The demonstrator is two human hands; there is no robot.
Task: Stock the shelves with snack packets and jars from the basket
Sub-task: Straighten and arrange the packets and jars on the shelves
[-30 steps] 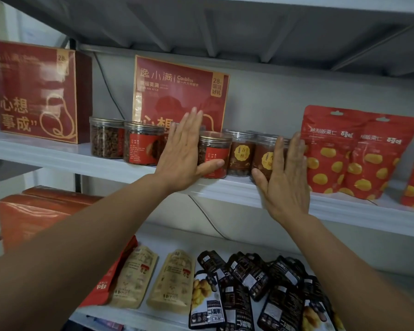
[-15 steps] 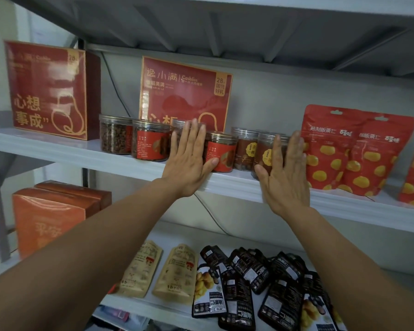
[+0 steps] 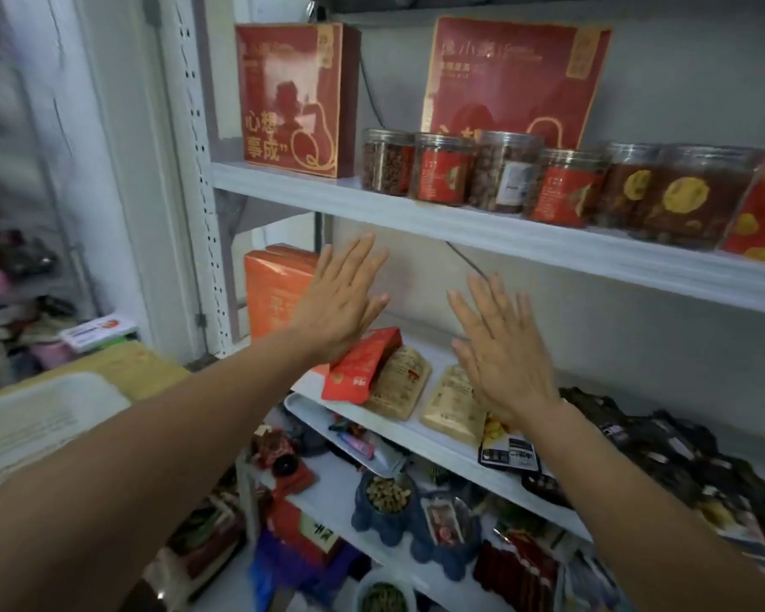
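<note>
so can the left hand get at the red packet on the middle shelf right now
Probably yes. The left hand is open and empty and sits close above the red packet in this view. The packet lies partly on a tan packet, with nothing on top of it.

Bare forearms, bare left hand (image 3: 336, 309), bare right hand (image 3: 504, 364)

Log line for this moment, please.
left hand: open, empty | right hand: open, empty | position: both raised below upper shelf | jars: upright row on upper shelf
</note>
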